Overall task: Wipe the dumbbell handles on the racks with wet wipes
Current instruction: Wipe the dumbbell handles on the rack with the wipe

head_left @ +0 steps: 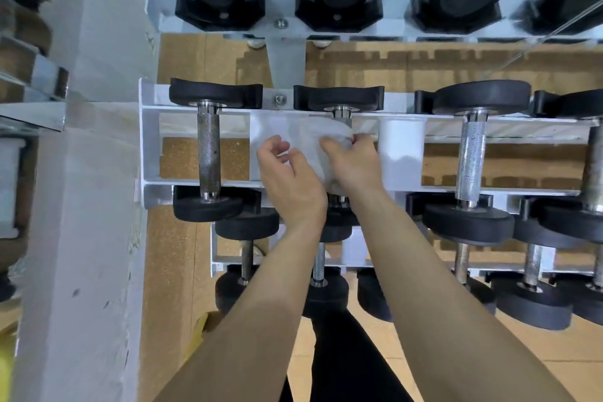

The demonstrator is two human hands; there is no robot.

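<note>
A wipe (310, 140) is laid over the handle of the middle dumbbell (341, 113) on the rack's (148, 140) middle tier. The handle is gripped through the wipe by the right hand (354, 166), fingers curled round it. The wipe's left edge is pinched by the left hand (290, 179), fingers bent. Bare-handled dumbbells (208, 147) are racked on both sides.

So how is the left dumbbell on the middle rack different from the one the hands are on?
The left dumbbell shows its whole dark, rough handle; the middle dumbbell has its handle hidden under a white wipe. Nobody touches the left dumbbell; the left hand and right hand hold the wipe round the middle dumbbell. Both lie across the same white rack with black ends.
</note>
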